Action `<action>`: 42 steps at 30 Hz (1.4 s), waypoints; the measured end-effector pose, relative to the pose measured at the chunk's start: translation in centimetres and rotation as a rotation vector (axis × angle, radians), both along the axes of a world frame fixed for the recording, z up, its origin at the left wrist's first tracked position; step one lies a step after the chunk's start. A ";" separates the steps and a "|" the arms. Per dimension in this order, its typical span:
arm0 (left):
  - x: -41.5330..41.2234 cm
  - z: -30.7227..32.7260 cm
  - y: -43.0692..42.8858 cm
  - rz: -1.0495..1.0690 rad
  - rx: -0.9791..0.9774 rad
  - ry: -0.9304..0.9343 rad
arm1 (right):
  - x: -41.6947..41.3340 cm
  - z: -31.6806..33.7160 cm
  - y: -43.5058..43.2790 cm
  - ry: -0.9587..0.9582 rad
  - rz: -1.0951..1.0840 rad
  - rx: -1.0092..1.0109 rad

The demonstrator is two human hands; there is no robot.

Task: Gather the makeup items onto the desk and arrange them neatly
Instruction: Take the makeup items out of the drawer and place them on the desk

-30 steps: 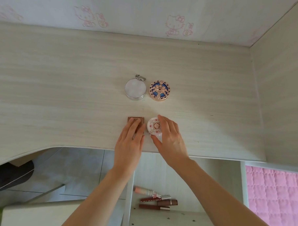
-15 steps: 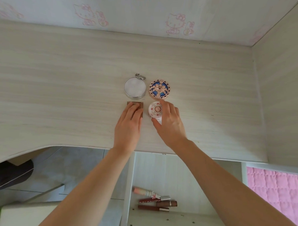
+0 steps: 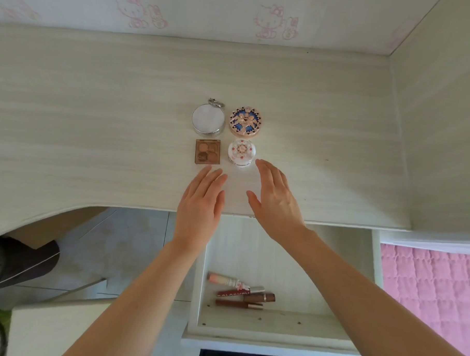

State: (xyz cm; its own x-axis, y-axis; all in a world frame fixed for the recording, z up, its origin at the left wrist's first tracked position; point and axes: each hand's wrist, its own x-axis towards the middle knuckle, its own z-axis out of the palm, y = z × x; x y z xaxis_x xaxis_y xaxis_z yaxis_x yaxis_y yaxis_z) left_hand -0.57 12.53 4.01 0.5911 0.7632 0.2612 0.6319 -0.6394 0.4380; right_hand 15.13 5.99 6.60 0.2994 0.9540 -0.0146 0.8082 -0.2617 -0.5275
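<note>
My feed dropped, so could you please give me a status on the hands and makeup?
Left hand and right hand open, holding nothing. Square brown eyeshadow palette and round white floral compact set on wooden desk. Lip tubes in drawer below. Nothing blocking.

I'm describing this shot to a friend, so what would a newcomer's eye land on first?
Four makeup cases sit in a tight square on the desk: a silver round compact and a blue-and-gold compact behind, a brown eyeshadow palette and a white floral compact in front. The left hand and right hand are open just short of them, touching none. Below, lip tubes lie in an open compartment.
</note>
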 end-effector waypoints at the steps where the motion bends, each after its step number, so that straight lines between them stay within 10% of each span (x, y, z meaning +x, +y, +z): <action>1: -0.3 0.1 -0.9 -0.011 -0.007 -0.012 | -0.1 0.1 -1.1 0.000 0.010 0.001; 12: -2.6 -1.2 -11.3 -0.167 -0.171 0.130 | -1.1 -2.0 -13.0 -0.007 0.138 -0.065; 20: -2.7 -5.5 -14.3 -0.182 -0.348 0.239 | -1.1 -9.8 -18.4 0.021 0.244 -0.469; 30: -3.5 -11.2 -14.2 -0.247 -0.505 0.651 | -3.1 -15.0 -16.8 0.096 0.333 -0.687; 42: -3.3 -13.1 -14.3 -0.168 -0.600 0.717 | -6.3 -16.3 -15.8 0.141 0.255 -0.716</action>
